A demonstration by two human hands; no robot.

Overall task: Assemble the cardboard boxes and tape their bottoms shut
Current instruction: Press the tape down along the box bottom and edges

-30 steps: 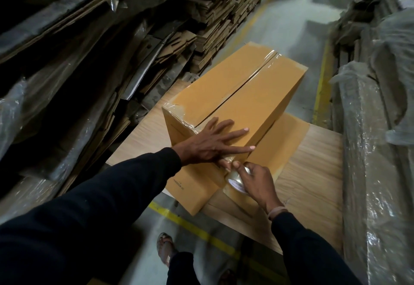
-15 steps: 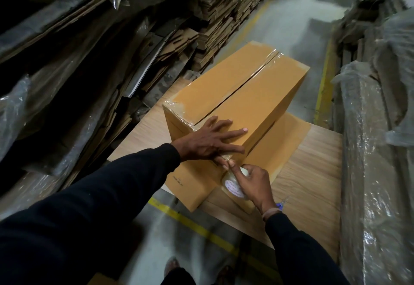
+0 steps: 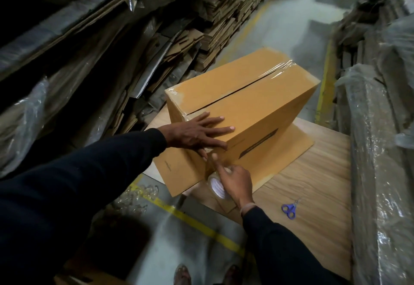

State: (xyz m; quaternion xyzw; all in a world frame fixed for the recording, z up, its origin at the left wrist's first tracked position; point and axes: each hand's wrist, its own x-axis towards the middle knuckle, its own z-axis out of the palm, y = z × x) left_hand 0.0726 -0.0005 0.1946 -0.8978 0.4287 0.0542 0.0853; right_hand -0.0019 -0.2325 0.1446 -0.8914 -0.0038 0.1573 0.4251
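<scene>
On the counter (image 3: 318, 172), at about centre frame, the box (image 3: 242, 105) stands with its taped flaps up, its seam running toward 2 o'clock. Left hand (image 3: 197, 133) lies flat on the box's near top corner, fingers spread and straight; right hand (image 3: 235, 181), at 6 o'clock of it, grips the tape roll (image 3: 216, 185) against the box's near side, thumb up along the tape strip. Scissors (image 3: 289, 209) lie on the counter at 4 o'clock, well apart from the box.
</scene>
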